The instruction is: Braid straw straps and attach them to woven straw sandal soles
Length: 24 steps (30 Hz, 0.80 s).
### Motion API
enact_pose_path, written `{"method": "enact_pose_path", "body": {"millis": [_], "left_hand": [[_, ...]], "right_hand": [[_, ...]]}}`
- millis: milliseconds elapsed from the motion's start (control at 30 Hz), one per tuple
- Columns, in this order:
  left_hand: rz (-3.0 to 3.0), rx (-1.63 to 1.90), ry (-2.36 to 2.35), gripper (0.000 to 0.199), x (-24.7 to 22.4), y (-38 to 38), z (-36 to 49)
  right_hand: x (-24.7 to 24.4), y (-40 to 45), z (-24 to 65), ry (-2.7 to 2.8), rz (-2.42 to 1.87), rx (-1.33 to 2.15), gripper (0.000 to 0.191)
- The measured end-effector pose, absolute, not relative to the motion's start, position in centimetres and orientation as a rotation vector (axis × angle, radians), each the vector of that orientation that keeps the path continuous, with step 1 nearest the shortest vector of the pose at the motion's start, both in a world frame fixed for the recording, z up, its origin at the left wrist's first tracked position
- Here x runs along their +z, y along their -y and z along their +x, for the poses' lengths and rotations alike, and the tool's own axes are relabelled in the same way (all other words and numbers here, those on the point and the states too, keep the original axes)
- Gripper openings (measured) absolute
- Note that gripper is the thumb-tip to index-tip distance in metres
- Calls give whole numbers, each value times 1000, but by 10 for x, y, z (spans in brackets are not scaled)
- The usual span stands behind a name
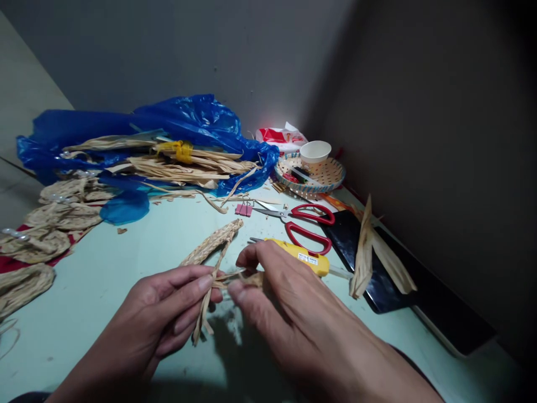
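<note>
A braid of dried, straw-coloured plant strips (213, 242) slants up and away from my left hand (176, 308). The thumb and fingers of that hand pinch the braid's near end, where loose strands hang down. My right hand (285, 302) is closed around another strip (252, 279) that runs across to the same spot. Its fingertips are slightly blurred. Just beyond my right hand lies a yellow-handled tool (306, 256), partly covered by the hand. Red-handled scissors (308, 215) rest open behind it, their blades near a pink binder clip (243, 210).
A blue plastic bag (176, 115) with a bundle of dried strips (180, 168) lies at the back. Coiled braided pieces (25, 288) line the left. A woven basket (333, 176) holds a white bowl (315, 152). Dark flat devices (386, 291) and folded strips (364, 254) lie right.
</note>
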<state>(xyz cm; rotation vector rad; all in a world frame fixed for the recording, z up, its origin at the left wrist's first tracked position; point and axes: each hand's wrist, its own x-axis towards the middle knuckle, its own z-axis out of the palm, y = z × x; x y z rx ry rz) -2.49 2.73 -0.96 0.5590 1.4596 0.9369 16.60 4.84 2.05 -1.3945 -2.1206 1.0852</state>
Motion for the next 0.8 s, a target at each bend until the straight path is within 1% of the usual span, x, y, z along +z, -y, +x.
{"method": "enact_pose_path", "body": {"millis": [100,167,267,367,400,467,500,633,800], "left_hand": [[569,948,-1410,35,-14,-29,-26],[557,943,-1365,34,-18,-30,-28],[524,946,-1332,39,-21,-32,-26],[509,978,-1344,44,-18,-35,-18],[510,988,-1343,44,-17,-36,-15],[511,1008,-1335,41,-14,-37,-11],[512,1021,-1329,39,-13,-37,-9],[506,1034,-1288,36,-11,-38,-9],[542,1003,-1257,38,-11,-36,-9]], "right_hand": [[19,-48,168,2149,-1302,901,17],[20,-47,169,2117,-1325,846,11],[27,-46,171,2050,-1383,981,12],[34,-47,172,2006,-1392,1209,3],[35,-47,172,1995,-1387,1253,5],[35,-49,172,1990,-1365,1234,8],[33,-50,172,1996,-1345,1189,8],[24,-50,169,2089,-1320,1000,23],[17,-50,162,2242,-1323,1017,17]]}}
